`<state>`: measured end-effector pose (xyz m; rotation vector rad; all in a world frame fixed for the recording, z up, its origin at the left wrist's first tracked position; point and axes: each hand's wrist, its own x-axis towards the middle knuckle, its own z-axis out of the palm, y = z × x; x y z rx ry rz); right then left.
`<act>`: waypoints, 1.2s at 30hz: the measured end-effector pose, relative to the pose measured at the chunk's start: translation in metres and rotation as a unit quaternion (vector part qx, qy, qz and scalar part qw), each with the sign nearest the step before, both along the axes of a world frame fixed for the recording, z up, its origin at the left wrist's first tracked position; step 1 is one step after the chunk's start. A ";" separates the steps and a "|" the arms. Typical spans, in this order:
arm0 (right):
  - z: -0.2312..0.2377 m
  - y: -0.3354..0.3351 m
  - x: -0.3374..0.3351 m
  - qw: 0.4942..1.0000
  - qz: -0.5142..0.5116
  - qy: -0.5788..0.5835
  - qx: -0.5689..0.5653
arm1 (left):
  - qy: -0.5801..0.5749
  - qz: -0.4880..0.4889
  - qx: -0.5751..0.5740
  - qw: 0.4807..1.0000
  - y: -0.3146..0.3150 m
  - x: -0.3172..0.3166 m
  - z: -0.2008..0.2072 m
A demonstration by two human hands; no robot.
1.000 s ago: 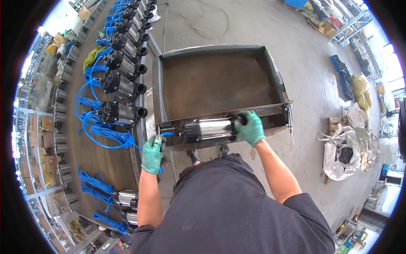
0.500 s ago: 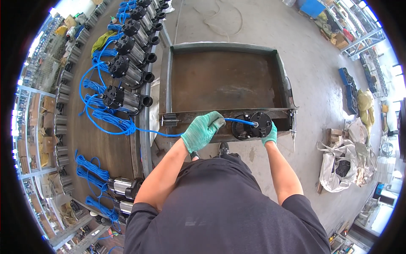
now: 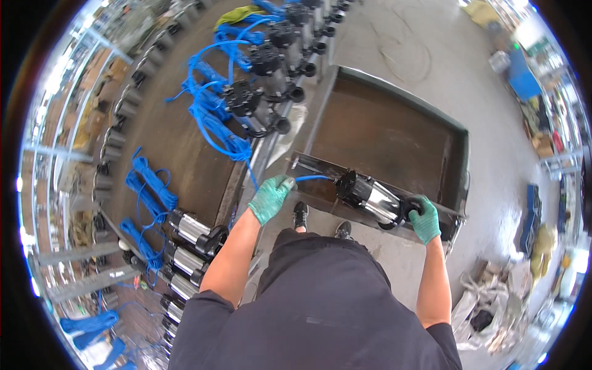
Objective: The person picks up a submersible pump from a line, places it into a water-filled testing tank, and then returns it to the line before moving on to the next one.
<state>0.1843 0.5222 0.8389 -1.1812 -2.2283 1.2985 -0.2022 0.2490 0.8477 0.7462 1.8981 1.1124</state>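
A submersible pump (image 3: 382, 202) with a shiny metal body and black ends lies tilted above the near edge of the brown-bottomed metal tank (image 3: 462, 179). My gloved right hand (image 3: 425, 220) is closed round its black outlet end. From the pump's other end a blue cable (image 3: 313, 177) runs to my gloved left hand (image 3: 270, 199), which pinches it between thumb and fingers. Beyond that hand the cable goes on to a blue coil (image 3: 225, 139) on the bench at the left.
Several upright pumps (image 3: 253, 110) with blue cables line the edge of the brown bench (image 3: 166, 111). More pumps (image 3: 196, 231) lie on their sides at the near left. White sacks (image 3: 487, 308) sit on the floor at the right. Shelving (image 3: 68, 154) stands far left.
The pump has gone from upright, black top facing up, to lying on its side. My right hand has moved right with its outlet end. The view has turned left.
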 end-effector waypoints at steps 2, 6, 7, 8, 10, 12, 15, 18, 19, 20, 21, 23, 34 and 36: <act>0.006 -0.007 -0.029 0.998 0.020 -0.028 0.047 | 0.050 -0.028 -0.081 0.995 -0.011 -0.008 -0.017; 0.017 -0.029 -0.066 0.982 0.066 -0.112 0.137 | 0.094 0.005 -0.123 0.988 -0.043 -0.040 -0.089; 0.010 -0.029 -0.063 0.989 0.055 -0.098 0.100 | 0.104 0.030 -0.129 0.986 -0.049 -0.050 -0.099; 0.006 -0.032 -0.060 0.990 0.029 -0.089 0.105 | 0.161 0.145 -0.131 0.967 -0.054 -0.062 -0.109; 0.005 -0.036 -0.059 0.987 0.002 -0.120 0.105 | 0.129 0.323 -0.131 0.928 -0.054 -0.094 -0.105; 0.001 -0.034 -0.057 0.977 -0.016 -0.190 0.091 | 0.118 0.416 -0.123 0.893 -0.052 -0.130 -0.114; -0.003 -0.023 -0.054 0.971 -0.036 -0.234 -0.021 | 0.089 0.414 -0.155 0.893 -0.035 -0.179 -0.152; -0.004 -0.020 -0.055 0.963 -0.098 -0.164 -0.190 | 0.014 0.346 -0.164 0.924 -0.020 -0.219 -0.193; -0.010 -0.017 -0.052 0.960 -0.106 -0.145 -0.215 | 0.015 0.327 -0.158 0.931 -0.022 -0.224 -0.198; -0.015 -0.015 -0.050 0.956 -0.113 -0.134 -0.235 | -0.020 0.351 -0.151 0.924 -0.025 -0.227 -0.204; -0.021 -0.010 -0.049 0.956 -0.090 -0.102 -0.260 | -0.004 0.372 -0.160 0.914 -0.033 -0.231 -0.211; 0.028 -0.032 -0.077 0.921 -0.152 -0.124 -0.337 | -0.131 0.320 -0.117 0.931 -0.032 -0.219 -0.171; 0.053 -0.051 -0.088 0.922 -0.034 -0.088 -0.376 | -0.369 0.324 0.308 0.815 -0.177 -0.214 -0.065; 0.072 -0.070 -0.103 0.927 -0.011 -0.079 -0.368 | -0.330 0.412 0.307 0.792 -0.193 -0.200 -0.019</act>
